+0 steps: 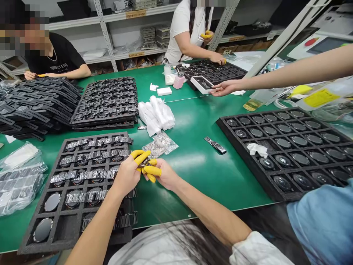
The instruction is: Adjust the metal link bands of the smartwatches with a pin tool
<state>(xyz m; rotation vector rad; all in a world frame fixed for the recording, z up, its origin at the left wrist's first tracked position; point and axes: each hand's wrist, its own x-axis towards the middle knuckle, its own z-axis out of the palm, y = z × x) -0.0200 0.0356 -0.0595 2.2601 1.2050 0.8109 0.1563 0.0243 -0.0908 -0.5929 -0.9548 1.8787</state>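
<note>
My left hand (129,173), with yellow finger covers, is closed on a small dark watch part (145,162) above the green table. On the other side of that part, my right hand (162,173), also in yellow finger covers, pinches it. The fingers hide most of its shape. Beside my left hand lies a dark foam tray (66,224) holding watches with black link bands, two round watch heads without bands and a bare compartment. Just beyond my hands is a clear bag of small metal pins (162,143).
White cloths (156,114) lie past the bag. A loose black band (215,145) is to the right, near a tray of watch heads (245,162). Stacked trays (106,99) stand back left. Another person's hand (226,87) holds a white box (202,85). Others work across the table.
</note>
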